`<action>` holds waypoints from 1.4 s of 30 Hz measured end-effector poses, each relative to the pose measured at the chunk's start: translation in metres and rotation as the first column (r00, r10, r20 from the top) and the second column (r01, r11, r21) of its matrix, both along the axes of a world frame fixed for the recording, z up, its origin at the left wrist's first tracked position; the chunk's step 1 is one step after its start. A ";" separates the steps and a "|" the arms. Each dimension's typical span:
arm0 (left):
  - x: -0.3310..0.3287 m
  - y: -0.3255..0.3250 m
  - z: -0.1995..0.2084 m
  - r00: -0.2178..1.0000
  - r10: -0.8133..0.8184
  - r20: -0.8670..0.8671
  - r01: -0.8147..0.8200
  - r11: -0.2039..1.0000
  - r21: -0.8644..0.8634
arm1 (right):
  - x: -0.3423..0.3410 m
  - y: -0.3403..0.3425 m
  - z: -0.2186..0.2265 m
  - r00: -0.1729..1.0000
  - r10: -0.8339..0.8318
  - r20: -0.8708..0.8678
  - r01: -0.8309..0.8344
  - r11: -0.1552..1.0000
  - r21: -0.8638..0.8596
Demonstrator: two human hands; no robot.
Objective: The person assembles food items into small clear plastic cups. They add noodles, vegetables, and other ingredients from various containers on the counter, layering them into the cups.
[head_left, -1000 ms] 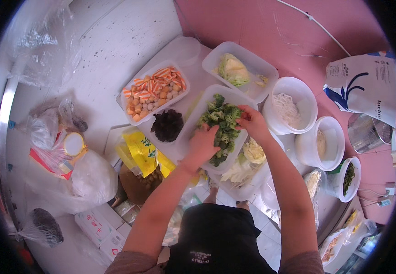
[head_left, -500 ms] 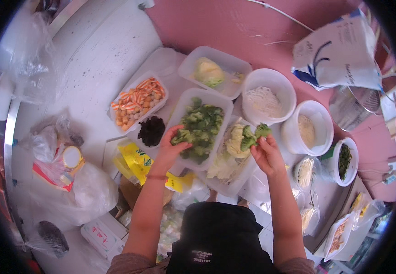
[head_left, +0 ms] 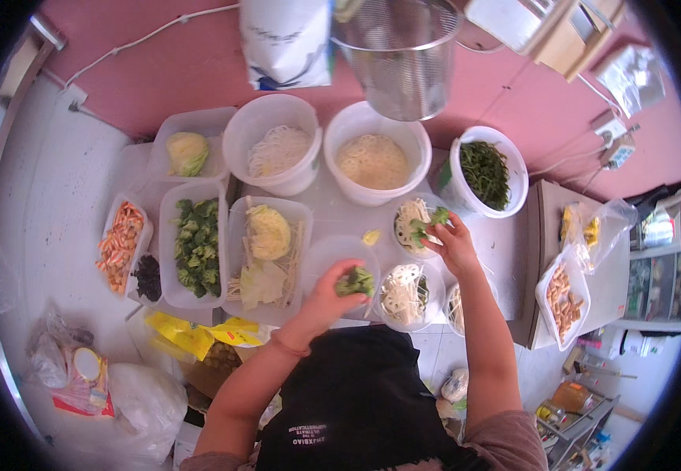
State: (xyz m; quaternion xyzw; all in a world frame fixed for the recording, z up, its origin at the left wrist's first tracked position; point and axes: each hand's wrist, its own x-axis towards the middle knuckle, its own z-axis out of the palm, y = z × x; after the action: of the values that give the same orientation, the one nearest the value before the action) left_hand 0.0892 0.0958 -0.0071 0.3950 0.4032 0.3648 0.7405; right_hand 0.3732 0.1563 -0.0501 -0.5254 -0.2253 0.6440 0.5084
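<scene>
My left hand (head_left: pixel 323 302) is closed round a broccoli floret (head_left: pixel 356 282), above a translucent container (head_left: pixel 318 255). In my right hand (head_left: pixel 458 247), the fingers pinch broccoli florets (head_left: pixel 419 230) over a clear bowl of enoki mushrooms and pale slices with holes (head_left: pixel 409 210). A second bowl (head_left: pixel 405 297), with similar white food and some green, stands nearer me. Part of a third bowl (head_left: pixel 456 308) shows beside my right forearm. To the left, a rectangular tub holds more broccoli (head_left: pixel 196 243). Beside it, another tub has cabbage (head_left: pixel 268 234) and pale strips.
White buckets hold white noodles (head_left: pixel 279 149), beige noodles (head_left: pixel 372 161) and dark green leaves (head_left: pixel 484 174). Orange-striped pieces (head_left: pixel 123 239) and black fungus (head_left: pixel 147 277) sit at the left. A metal strainer (head_left: pixel 403 71) hangs over the back. A tray of brownish pieces (head_left: pixel 564 302) stands right.
My view has swung to the right. Both hands have moved from the broccoli and cabbage tubs to the clear bowls at the right. The left hand now holds a floret clear of the tub.
</scene>
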 end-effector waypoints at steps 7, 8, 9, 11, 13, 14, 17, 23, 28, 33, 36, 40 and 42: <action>0.074 -0.009 -0.029 0.957 -0.144 -0.251 0.168 0.982 0.081 | 0.026 -0.038 0.040 0.980 0.065 0.187 -0.061 0.998 -0.029; 0.077 -0.011 -0.038 0.954 -0.145 -0.262 0.172 0.982 0.084 | 0.028 -0.052 0.044 0.981 0.062 0.184 -0.054 0.997 -0.047; 0.079 -0.014 -0.051 0.951 -0.141 -0.274 0.170 0.982 0.085 | 0.030 -0.064 0.044 0.989 0.045 0.142 -0.038 0.998 -0.056; 0.081 -0.020 -0.058 0.967 -0.134 -0.217 0.135 0.991 -0.012 | 0.031 -0.085 0.037 0.996 0.029 0.081 -0.024 0.997 -0.067; 0.080 -0.020 -0.051 0.991 -0.102 -0.082 0.082 0.974 -0.212 | 0.029 -0.105 0.033 0.999 -0.019 0.030 0.022 0.995 -0.094; 0.079 -0.019 -0.050 0.989 -0.120 -0.082 0.099 0.970 -0.222 | 0.027 -0.112 0.032 0.999 -0.020 0.031 0.023 0.994 -0.109; 0.075 -0.018 -0.046 0.986 -0.140 -0.089 0.115 0.962 -0.248 | 0.017 -0.130 0.034 0.998 -0.034 0.046 0.041 0.986 -0.163; 0.069 -0.027 -0.027 0.993 -0.113 -0.036 0.101 0.962 -0.254 | 0.007 -0.148 0.026 0.936 0.126 0.328 -0.067 0.981 -0.183; 0.081 -0.043 -0.023 0.987 -0.132 -0.088 0.107 0.963 -0.247 | 0.007 -0.160 0.032 0.994 -0.075 0.075 0.087 0.983 -0.163; 0.177 -0.057 -0.006 0.947 -0.262 -0.188 0.312 0.889 0.334 | 0.016 -0.187 0.020 0.848 -0.339 -0.408 0.314 0.940 -0.129; 0.193 -0.072 -0.016 0.979 -0.151 -0.139 0.202 0.814 0.544 | 0.041 -0.193 0.024 0.918 -0.378 -0.117 0.370 0.925 -0.090; 0.108 -0.054 0.005 0.934 -0.181 -0.309 0.326 0.787 0.525 | 0.063 -0.190 0.001 0.707 -0.128 0.696 0.375 0.902 -0.214; 0.052 -0.055 0.008 0.933 -0.096 -0.347 0.276 0.808 0.520 | 0.045 -0.172 0.023 0.482 0.167 0.860 0.192 0.938 -0.290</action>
State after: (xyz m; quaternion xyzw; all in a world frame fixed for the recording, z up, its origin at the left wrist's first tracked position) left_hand 0.1409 0.0406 0.0014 0.6840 0.3459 0.3266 0.5530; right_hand 0.4184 -0.0153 -0.0267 -0.8617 -0.3314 0.3110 0.2257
